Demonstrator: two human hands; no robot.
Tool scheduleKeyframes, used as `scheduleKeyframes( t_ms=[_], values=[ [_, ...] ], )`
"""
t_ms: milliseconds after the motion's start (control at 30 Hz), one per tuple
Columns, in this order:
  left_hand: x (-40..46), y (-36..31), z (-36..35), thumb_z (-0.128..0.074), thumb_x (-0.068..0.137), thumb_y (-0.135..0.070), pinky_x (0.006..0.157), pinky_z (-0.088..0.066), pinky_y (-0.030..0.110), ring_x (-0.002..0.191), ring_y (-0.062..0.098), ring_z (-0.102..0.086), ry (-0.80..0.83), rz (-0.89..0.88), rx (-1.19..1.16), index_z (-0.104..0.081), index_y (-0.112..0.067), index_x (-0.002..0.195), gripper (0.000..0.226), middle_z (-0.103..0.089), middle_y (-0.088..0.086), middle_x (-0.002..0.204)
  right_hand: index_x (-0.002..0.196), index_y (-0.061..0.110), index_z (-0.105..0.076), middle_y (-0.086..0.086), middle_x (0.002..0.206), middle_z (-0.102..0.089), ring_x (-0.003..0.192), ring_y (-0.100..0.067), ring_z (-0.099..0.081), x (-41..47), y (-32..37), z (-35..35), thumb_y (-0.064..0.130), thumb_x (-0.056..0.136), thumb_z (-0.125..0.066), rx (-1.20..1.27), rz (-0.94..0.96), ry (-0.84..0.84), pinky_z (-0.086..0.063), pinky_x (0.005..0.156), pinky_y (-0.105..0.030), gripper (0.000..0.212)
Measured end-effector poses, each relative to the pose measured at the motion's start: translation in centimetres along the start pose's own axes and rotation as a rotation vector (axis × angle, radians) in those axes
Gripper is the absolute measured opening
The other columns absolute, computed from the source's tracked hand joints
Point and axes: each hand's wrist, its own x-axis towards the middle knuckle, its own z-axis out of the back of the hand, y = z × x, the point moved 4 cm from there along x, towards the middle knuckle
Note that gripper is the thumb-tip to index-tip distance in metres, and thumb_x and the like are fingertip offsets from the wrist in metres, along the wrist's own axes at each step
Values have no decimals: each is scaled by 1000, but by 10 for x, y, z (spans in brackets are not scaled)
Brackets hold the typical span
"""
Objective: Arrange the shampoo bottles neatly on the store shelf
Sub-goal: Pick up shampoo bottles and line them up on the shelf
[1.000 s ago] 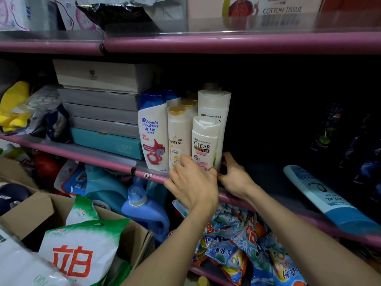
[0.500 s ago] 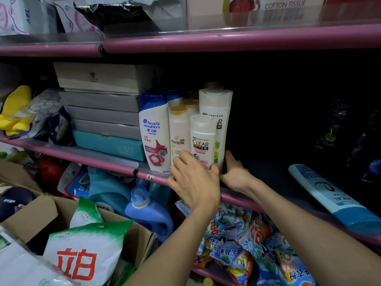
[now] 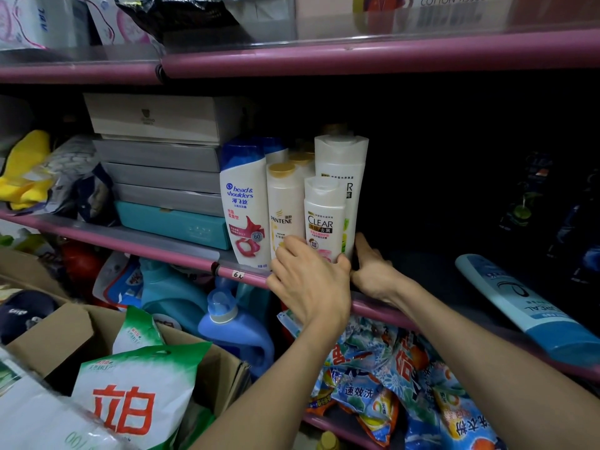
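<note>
A: Head view, counted: one small Clear bottle [image 3: 324, 219] at the front, one taller Clear bottle [image 3: 344, 177] right behind it, one Pantene bottle [image 3: 283, 206] in front with two more gold caps [image 3: 303, 156] peeking behind, one Head & Shoulders bottle [image 3: 245, 203] with a second blue cap [image 3: 274, 146] behind. All upright, packed together on the middle shelf [image 3: 194, 256].

B: And apart from that cluster?

A: One blue tube [image 3: 526, 303] lying flat at the right, well apart, its end hanging over the shelf lip. Four grey boxes [image 3: 162, 167] stacked on one teal box [image 3: 175, 224], just left of the bottles.

B: Hands?

A: Left hand [image 3: 308, 284] raised in front of the small Clear bottle, fingers curled round its base, thumb on the right flank (knuckles toward the camera). Right hand [image 3: 373, 271] laid beside the tall Clear bottle, fingers straight and together, edge against its lower right side.

B: Room to move?

A: Bottles close to the pink front rail, boxes tight on the left. Dark open shelf stretching right as far as the tube. Below: one blue detergent jug [image 3: 237, 339], bright sachets [image 3: 389, 378], one cardboard carton [image 3: 65, 332] holding a green-and-white bag [image 3: 136, 394].
</note>
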Motion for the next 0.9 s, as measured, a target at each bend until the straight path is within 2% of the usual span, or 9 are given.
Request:
scheduleKeyframes(
  t_ms=[367, 467, 600, 700, 733, 800, 900],
  values=[
    [-2, -2, 3, -70, 71, -49, 93, -33, 38, 111, 25, -48, 29, -15, -6, -45, -14, 112, 59, -55, 5, 114, 139, 35, -23, -16, 138, -42, 126, -45, -38, -1, 1, 0, 28, 84, -59, -16, -16, 11, -33, 107, -50, 67],
    [-3, -2, 4, -70, 73, -48, 95, -33, 39, 114, 25, -46, 49, -19, -22, -44, -14, 113, 58, -53, 5, 117, 140, 35, -22, -16, 139, -43, 126, -42, -40, -5, 3, 2, 21, 83, -60, -1, -14, 21, -36, 106, -50, 70],
    [-9, 5, 7, -68, 79, -41, 99, -32, 42, 121, 27, -41, 125, 26, -156, -44, -13, 116, 53, -50, 8, 124, 147, 25, -18, -15, 142, -43, 131, -35, -39, -25, 8, 17, 18, 83, -63, -48, 29, 31, -37, 108, -45, 78],
    [-30, 11, 12, -64, 84, -30, 96, -32, 41, 120, 30, -38, 139, 56, -283, -43, -12, 119, 45, -43, 12, 126, 145, 17, -29, -11, 142, -45, 134, -28, -35, -49, 3, 45, 18, 89, -58, -167, 65, -98, -36, 108, -40, 63],
    [-42, 11, 14, -62, 85, -26, 94, -32, 40, 117, 30, -38, 136, 10, -297, -42, -12, 120, 43, -41, 12, 125, 142, 17, -35, -10, 141, -46, 133, -28, -36, -61, 1, 58, 20, 90, -56, -240, 91, -158, -36, 107, -39, 56],
    [-74, 4, 18, -60, 85, -20, 92, -33, 36, 114, 27, -38, 153, -196, -282, -42, -14, 124, 44, -38, 10, 125, 137, 17, -44, -11, 138, -47, 129, -30, -38, -86, -5, 82, 25, 90, -56, -437, 134, -236, -36, 104, -39, 49],
    [-119, -17, 16, -56, 88, -20, 101, -31, 30, 122, 18, -36, 293, -484, -331, -39, -14, 133, 48, -36, 4, 132, 140, 21, -39, -12, 139, -44, 124, -37, -43, -115, -29, 111, 40, 86, -58, -726, 23, -214, -38, 98, -42, 61]
  ],
)
